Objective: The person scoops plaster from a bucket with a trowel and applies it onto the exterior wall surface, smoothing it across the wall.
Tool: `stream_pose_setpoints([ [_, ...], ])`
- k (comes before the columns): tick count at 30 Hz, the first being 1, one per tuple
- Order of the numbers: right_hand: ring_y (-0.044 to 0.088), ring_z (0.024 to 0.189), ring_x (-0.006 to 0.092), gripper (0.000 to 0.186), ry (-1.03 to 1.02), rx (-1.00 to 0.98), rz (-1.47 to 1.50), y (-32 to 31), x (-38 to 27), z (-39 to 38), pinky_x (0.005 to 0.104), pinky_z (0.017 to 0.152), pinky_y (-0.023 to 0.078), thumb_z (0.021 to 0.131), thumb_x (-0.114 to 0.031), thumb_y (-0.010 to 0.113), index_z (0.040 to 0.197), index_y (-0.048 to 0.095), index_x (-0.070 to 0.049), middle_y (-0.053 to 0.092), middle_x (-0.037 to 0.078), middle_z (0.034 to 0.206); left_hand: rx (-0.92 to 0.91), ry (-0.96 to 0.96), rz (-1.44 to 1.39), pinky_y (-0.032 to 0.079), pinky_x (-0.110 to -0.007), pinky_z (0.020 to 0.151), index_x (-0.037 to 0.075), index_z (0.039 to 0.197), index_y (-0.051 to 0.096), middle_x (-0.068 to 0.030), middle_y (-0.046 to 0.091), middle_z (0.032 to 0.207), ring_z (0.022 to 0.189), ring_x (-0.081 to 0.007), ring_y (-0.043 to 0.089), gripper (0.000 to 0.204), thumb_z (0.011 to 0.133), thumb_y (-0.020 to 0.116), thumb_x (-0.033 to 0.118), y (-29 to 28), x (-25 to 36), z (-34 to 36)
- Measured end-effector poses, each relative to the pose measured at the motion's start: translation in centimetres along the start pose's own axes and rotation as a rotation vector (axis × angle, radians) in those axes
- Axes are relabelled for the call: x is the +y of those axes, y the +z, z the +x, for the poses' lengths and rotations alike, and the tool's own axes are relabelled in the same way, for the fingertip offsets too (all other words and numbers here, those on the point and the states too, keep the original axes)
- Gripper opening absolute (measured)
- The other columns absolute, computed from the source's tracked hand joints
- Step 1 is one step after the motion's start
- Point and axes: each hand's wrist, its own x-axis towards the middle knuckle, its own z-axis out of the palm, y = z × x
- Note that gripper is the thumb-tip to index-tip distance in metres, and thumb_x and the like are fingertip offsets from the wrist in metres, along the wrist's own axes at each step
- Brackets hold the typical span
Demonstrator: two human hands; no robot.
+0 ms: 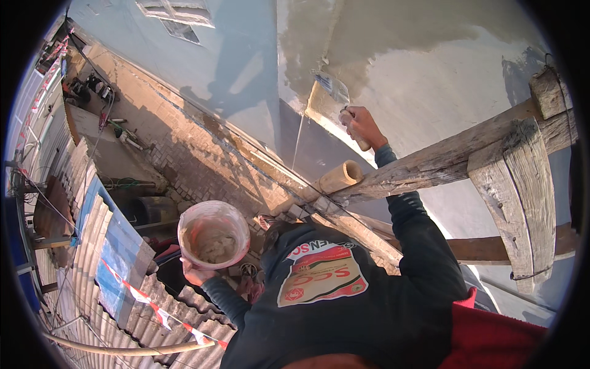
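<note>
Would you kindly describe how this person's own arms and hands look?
Both arms wear long, dark sleeves: the left sleeve and right sleeve look dark blue-grey and creased along the forearms, and reach about to the wrists. Each grip is a bare hand: neither the left hand nor the right hand wears a glove.

Bright sunlight throws dark shadows (236,86) across the pale wall (196,64). Fisheye distortion curves the outer edges, and the corners fall black.
</note>
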Motion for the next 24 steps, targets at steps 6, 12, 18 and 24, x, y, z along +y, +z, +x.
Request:
stream_pose_setpoints([
  [6,0.049,0.047,0.014,0.02,-0.223,0.237,-0.204,-0.5,-3.1,0.1,0.0325,0.046,0.042,0.081,-0.017,0.057,0.079,0.056,0.003,0.053,0.009,0.059,0.016,-0.04,-0.045,0.044,-0.039,0.094,-0.009,0.111,0.059,-0.0161,0.061,0.111,0.102,-0.0251,0.058,0.043,0.093,0.049,0.03,0.0,-0.5,-0.3],
  [12,0.047,0.049,0.0078,0.017,-0.152,0.152,0.138,-0.5,-5.2,-0.8,0.0239,0.041,0.038,0.087,-0.016,0.057,0.087,0.057,0.001,0.049,0.0,0.065,-0.031,-0.018,-0.134,0.042,-0.04,0.096,-0.009,0.113,0.057,-0.016,0.059,0.114,0.106,-0.0259,0.056,0.045,0.094,0.049,0.031,0.7,-0.6,-0.8],
  [18,0.049,0.046,0.0095,0.02,0.008,-0.008,-0.018,1.7,4.7,2.8,0.0247,0.041,0.039,0.084,-0.018,0.059,0.08,0.057,0.002,0.052,0.003,0.063,-0.083,-0.059,-0.183,0.042,-0.04,0.097,-0.009,0.116,0.055,-0.0167,0.058,0.116,0.108,-0.0254,0.055,0.048,0.095,0.049,0.033,0.5,-2.1,-0.4],
  [24,0.049,0.049,0.0121,0.022,-0.01,0.093,-0.094,1.2,-1.9,-2.3,0.0287,0.045,0.042,0.086,-0.02,0.058,0.089,0.058,0.002,0.053,0.007,0.062,-0.079,-0.022,-0.085,0.044,-0.037,0.093,-0.008,0.115,0.057,-0.0149,0.061,0.112,0.103,-0.0238,0.058,0.045,0.095,0.048,0.032,-0.9,-1.9,-1.3],
])
